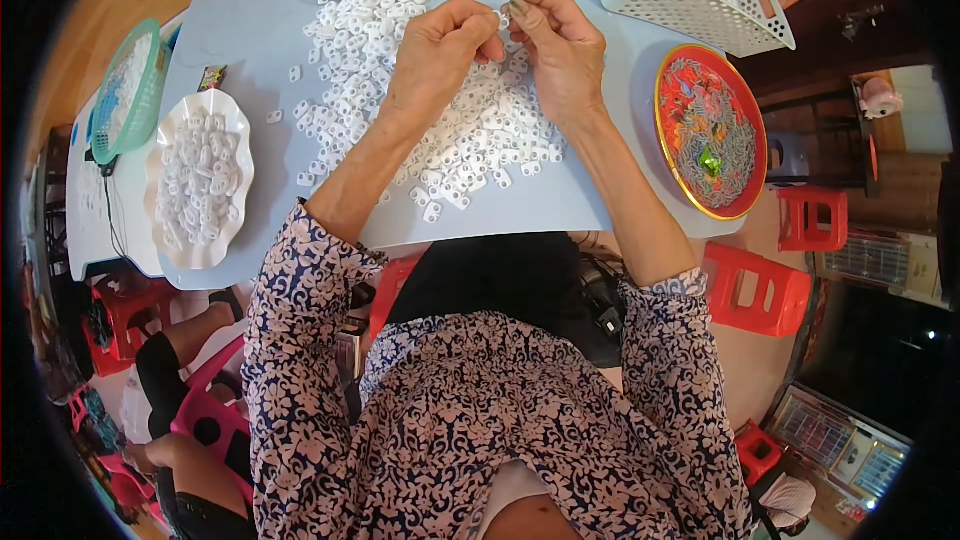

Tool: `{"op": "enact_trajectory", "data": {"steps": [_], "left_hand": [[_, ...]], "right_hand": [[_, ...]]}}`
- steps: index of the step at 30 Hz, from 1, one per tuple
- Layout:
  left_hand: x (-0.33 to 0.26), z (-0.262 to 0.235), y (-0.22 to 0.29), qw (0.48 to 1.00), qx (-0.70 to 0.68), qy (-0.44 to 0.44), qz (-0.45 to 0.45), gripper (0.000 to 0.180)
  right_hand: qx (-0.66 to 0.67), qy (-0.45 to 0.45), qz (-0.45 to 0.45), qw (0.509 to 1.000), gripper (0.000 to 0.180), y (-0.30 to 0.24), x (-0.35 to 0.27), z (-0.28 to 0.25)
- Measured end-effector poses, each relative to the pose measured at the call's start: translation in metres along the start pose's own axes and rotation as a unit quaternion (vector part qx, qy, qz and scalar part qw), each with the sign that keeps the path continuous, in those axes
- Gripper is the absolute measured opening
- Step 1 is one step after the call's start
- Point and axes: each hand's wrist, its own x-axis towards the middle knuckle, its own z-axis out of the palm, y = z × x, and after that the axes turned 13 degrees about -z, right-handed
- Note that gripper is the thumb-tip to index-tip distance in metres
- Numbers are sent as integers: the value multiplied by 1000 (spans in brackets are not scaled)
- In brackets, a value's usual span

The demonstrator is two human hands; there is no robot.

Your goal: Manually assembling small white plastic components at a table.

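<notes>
My left hand [440,48] and my right hand [560,45] meet above a light blue table [250,35], fingertips pinched together on a small white plastic piece [501,20]. Beneath and beyond both hands spreads a large heap of small white plastic pieces [400,0], flat with holes. Both forearms come up from the lower edge in dark floral sleeves.
A white scalloped plate [165,155] full of white rings sits at the left, beside a green basket [150,80]. A red round tray [745,130] holds thin pale strips at the right; a white perforated basket [690,0] stands behind it. Red plastic stools [755,285] surround the table; another person's legs show lower left.
</notes>
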Motion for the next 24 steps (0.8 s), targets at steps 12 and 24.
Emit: {"op": "enact_trajectory", "data": {"steps": [12,24], "left_hand": [[1,-1,-1,999,42,9,4,17],[1,0,-1,999,43,5,15,16]], "right_hand": [[1,18,-2,1000,16,0,-3,3],[19,18,-14,1000,18,0,-4,3]]}}
